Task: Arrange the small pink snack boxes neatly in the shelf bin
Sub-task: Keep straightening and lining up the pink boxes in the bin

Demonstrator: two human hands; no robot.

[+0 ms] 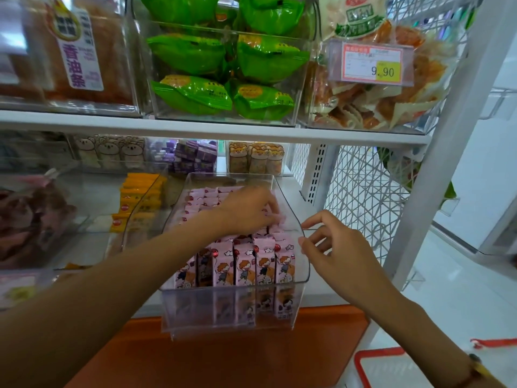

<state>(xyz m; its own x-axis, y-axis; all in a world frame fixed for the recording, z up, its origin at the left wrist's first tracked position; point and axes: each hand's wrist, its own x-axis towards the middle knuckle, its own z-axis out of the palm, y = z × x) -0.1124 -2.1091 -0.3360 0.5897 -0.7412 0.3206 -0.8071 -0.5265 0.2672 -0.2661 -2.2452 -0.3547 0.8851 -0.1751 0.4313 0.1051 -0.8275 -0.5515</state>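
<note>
A clear plastic bin point(179, 320) is pulled partly out from the lower shelf and holds several small pink snack boxes point(246, 261), with an upright row at its front and more lying behind. My left hand point(249, 208) reaches into the middle of the bin, fingers curled round a pink box near the right wall. My right hand point(335, 253) pinches the bin's right rim between thumb and fingers.
An orange-and-yellow pack bin point(137, 203) stands to the left. Green packets point(223, 63) fill the shelf above, beside a 9.90 price tag point(372, 64). A white wire side panel point(361, 197) closes the right. A red basket point(383, 368) sits below on the floor.
</note>
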